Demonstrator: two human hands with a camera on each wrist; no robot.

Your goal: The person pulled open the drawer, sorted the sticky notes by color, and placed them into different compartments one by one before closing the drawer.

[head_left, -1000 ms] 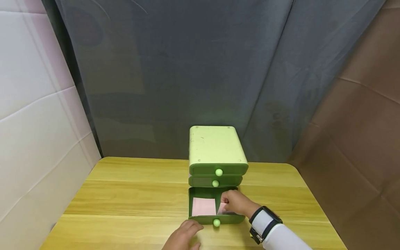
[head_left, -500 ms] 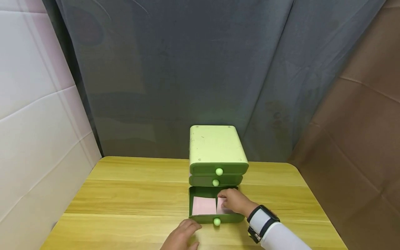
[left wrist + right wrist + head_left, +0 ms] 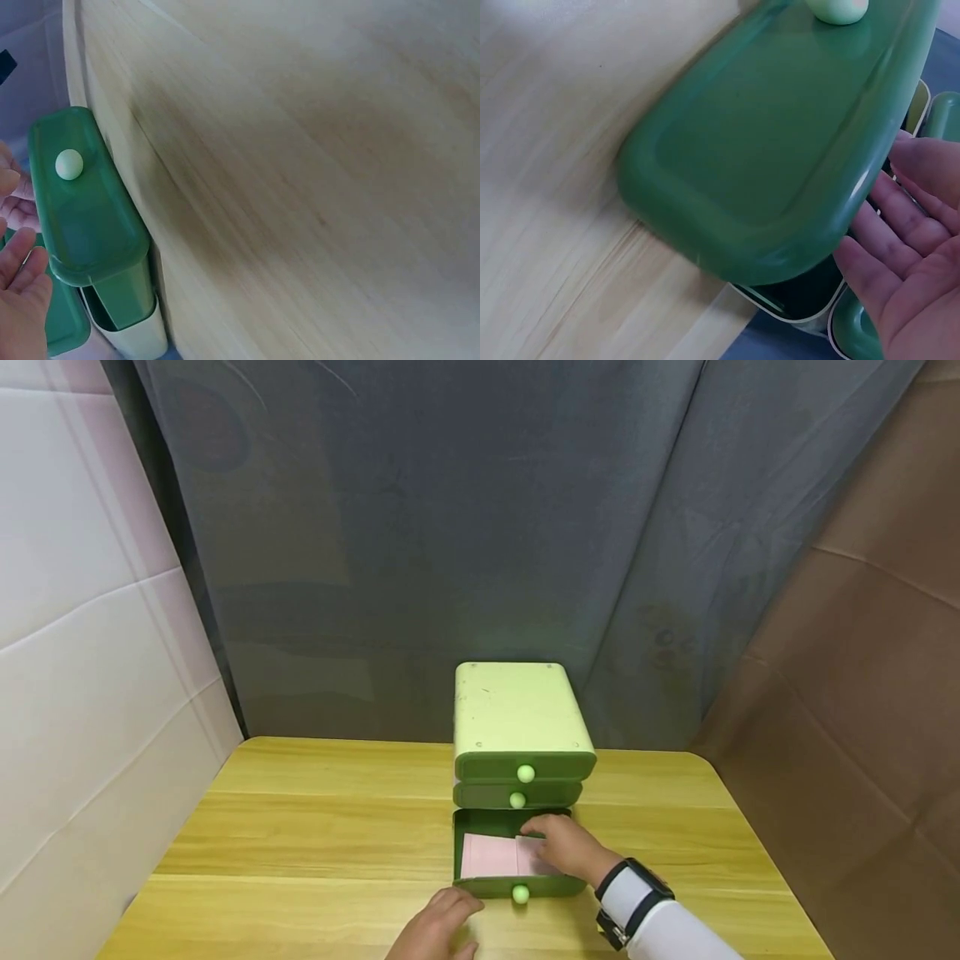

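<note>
A light green cabinet (image 3: 517, 710) with three drawers stands on the wooden table (image 3: 315, 835). Its bottom drawer (image 3: 491, 887) is pulled out toward me, with a pale knob (image 3: 521, 894) on its front. Inside lies a pink sheet (image 3: 486, 856) on the left and a second pink sheet (image 3: 527, 858) to its right. My right hand (image 3: 561, 845) reaches into the drawer and rests on the second sheet with straight fingers (image 3: 911, 225). My left hand (image 3: 438, 927) lies on the table just in front of the drawer's left corner, fingers (image 3: 22, 292) relaxed and holding nothing.
The two upper drawers (image 3: 517, 783) are closed. A grey curtain (image 3: 480, 527) hangs behind the table, a white wall (image 3: 82, 652) stands at the left and brown sheeting (image 3: 862, 693) at the right. Bare tabletop lies on both sides of the cabinet.
My right hand has sunk a little and shifted left inside the drawer. The pink sheet under it now lies flatter beside the other. The left hand has hardly moved.
</note>
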